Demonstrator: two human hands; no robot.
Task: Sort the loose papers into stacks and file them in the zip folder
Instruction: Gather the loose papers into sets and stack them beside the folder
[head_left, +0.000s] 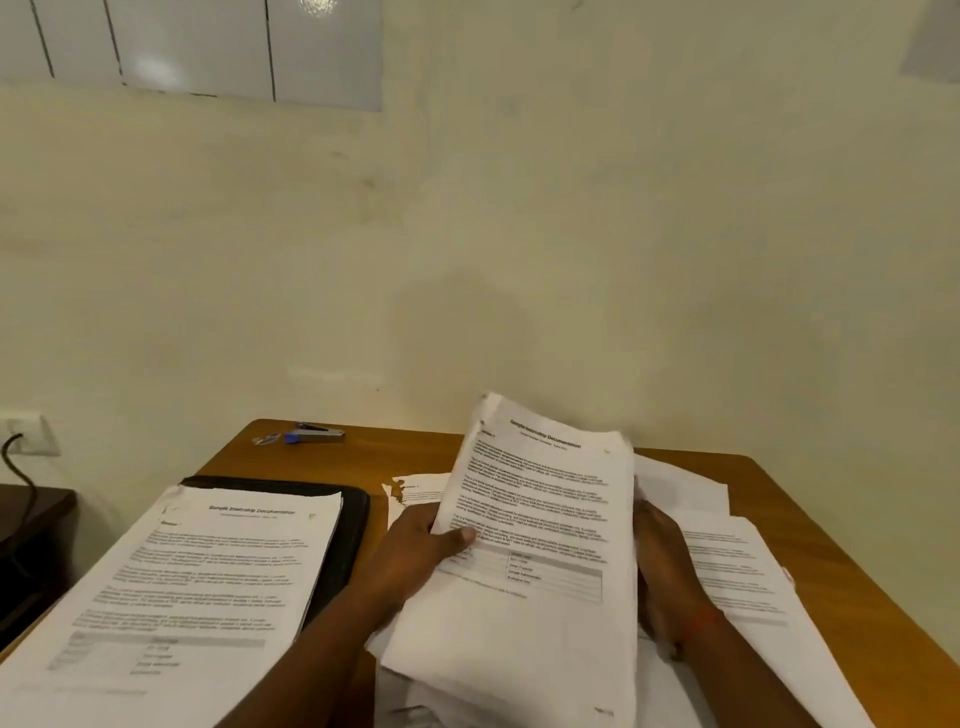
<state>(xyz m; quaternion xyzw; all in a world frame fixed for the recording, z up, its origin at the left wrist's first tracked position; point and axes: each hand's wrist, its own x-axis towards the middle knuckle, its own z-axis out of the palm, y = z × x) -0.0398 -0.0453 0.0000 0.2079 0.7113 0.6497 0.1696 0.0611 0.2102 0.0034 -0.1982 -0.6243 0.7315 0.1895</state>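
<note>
Grip: left hand (415, 551) pinches the left edge of the sheaf (540, 519), thumb curled over the printed face, fingers behind; right hand (662, 561) lies along the right edge, blurred and partly hidden, so whether it clasps cannot be told
Sheaf: printed pages, raised and tilted between both hands above the near side of the table (415, 447); top corners fan slightly
Stack: one stack (197, 582) lies flat at left on the black zip folder (353, 519), covering most of it
Loose papers: more loose papers (737, 566) spread beneath and right of the hands
Handling: probably light, floppy and slick; sheets may slide apart or sag if held by one corner; best taken at both long edges near the middle, then squared against the table
Far edge: a stapler (315, 433)
</note>
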